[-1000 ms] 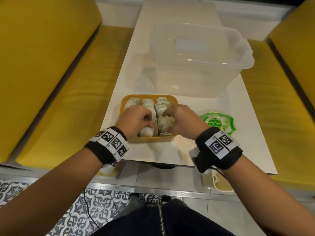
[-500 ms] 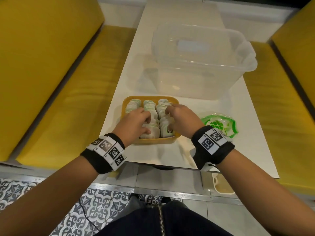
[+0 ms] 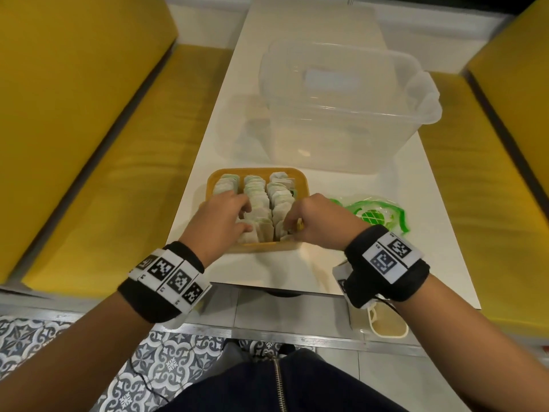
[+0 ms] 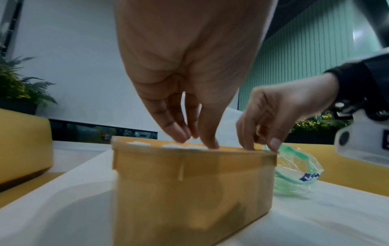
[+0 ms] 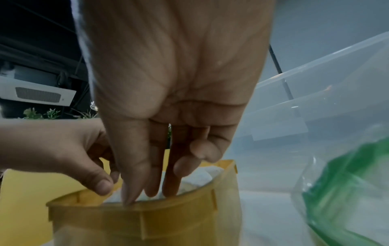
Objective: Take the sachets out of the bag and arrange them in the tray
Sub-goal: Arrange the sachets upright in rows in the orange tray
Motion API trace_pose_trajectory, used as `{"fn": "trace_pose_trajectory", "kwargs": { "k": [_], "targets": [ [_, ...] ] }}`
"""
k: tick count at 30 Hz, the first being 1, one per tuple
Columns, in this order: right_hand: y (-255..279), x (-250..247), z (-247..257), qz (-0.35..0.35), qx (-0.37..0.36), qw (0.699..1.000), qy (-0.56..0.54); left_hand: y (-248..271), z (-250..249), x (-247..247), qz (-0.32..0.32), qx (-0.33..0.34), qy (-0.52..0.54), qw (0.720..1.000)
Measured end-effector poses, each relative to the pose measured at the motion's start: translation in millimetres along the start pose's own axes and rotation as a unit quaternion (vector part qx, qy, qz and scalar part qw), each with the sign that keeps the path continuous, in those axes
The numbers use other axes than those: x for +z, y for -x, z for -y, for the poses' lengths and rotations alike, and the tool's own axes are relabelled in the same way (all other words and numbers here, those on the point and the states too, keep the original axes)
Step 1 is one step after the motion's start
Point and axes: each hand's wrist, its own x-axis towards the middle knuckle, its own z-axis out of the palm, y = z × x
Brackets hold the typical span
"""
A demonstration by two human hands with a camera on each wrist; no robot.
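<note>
Yellow bench seats flank a narrow white table [image 3: 326, 263], on which the yellow tray [image 3: 267, 247] sits close to the near edge. Sachets [image 3: 255, 188] stand on edge in three rows inside it, filling it almost end to end. The green-printed bag [image 3: 374, 215] lies flat and crumpled just right of the tray; no sachets are discernible in it, though its contents cannot be confirmed. A clear plastic tub [image 3: 350, 114] stands beyond the tray.

Left hand [image 3: 221, 221]: fingers extended downward, tips pressing on the sachet tops at the near end of the left and middle rows. It grasps nothing that the wrist view shows.

Right hand [image 3: 315, 221]: thumb and first fingers reach down into the near end of the right row, the outer fingers curled back. Whether a sachet is pinched between the tips cannot be told; they are buried among the packets.

Assessment: the task appears near completion, the step in hand being the seating and squaring of the last sachets.

Recommendations for sound execution:
- Part the row with one hand and slide any loose sachet in vertically, so it does not fold.
- Press tops with light, even force; the packets look soft and will crumple.
- Hold neighbouring rows steady, as the left hand does, to prevent toppling.
- Check the bag before finishing.
</note>
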Motion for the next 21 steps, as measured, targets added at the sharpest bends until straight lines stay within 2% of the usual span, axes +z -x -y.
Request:
{"fn": "trace_pose_trajectory", "kwargs": {
  "k": [6, 12, 15, 21],
  "targets": [
    [-2, -3, 0, 0.010, 0.017, 1.000, -0.005, 0, 9, -2, 0.045, -0.021, -0.059, 0.997],
    [-5, 4, 4, 0.023, 0.014, 0.997, 0.074, -5, 4, 2, 0.065, 0.013, -0.082, 0.994],
    [-7, 7, 4, 0.014, 0.019, 0.995, 0.093, -5, -1, 1, 0.057, 0.032, -0.068, 0.996],
    [-12, 3, 3, -0.017, 0.027, 0.994, 0.101, -13, -13, -2, 0.094, 0.035, -0.030, 0.994]
  ]
}}
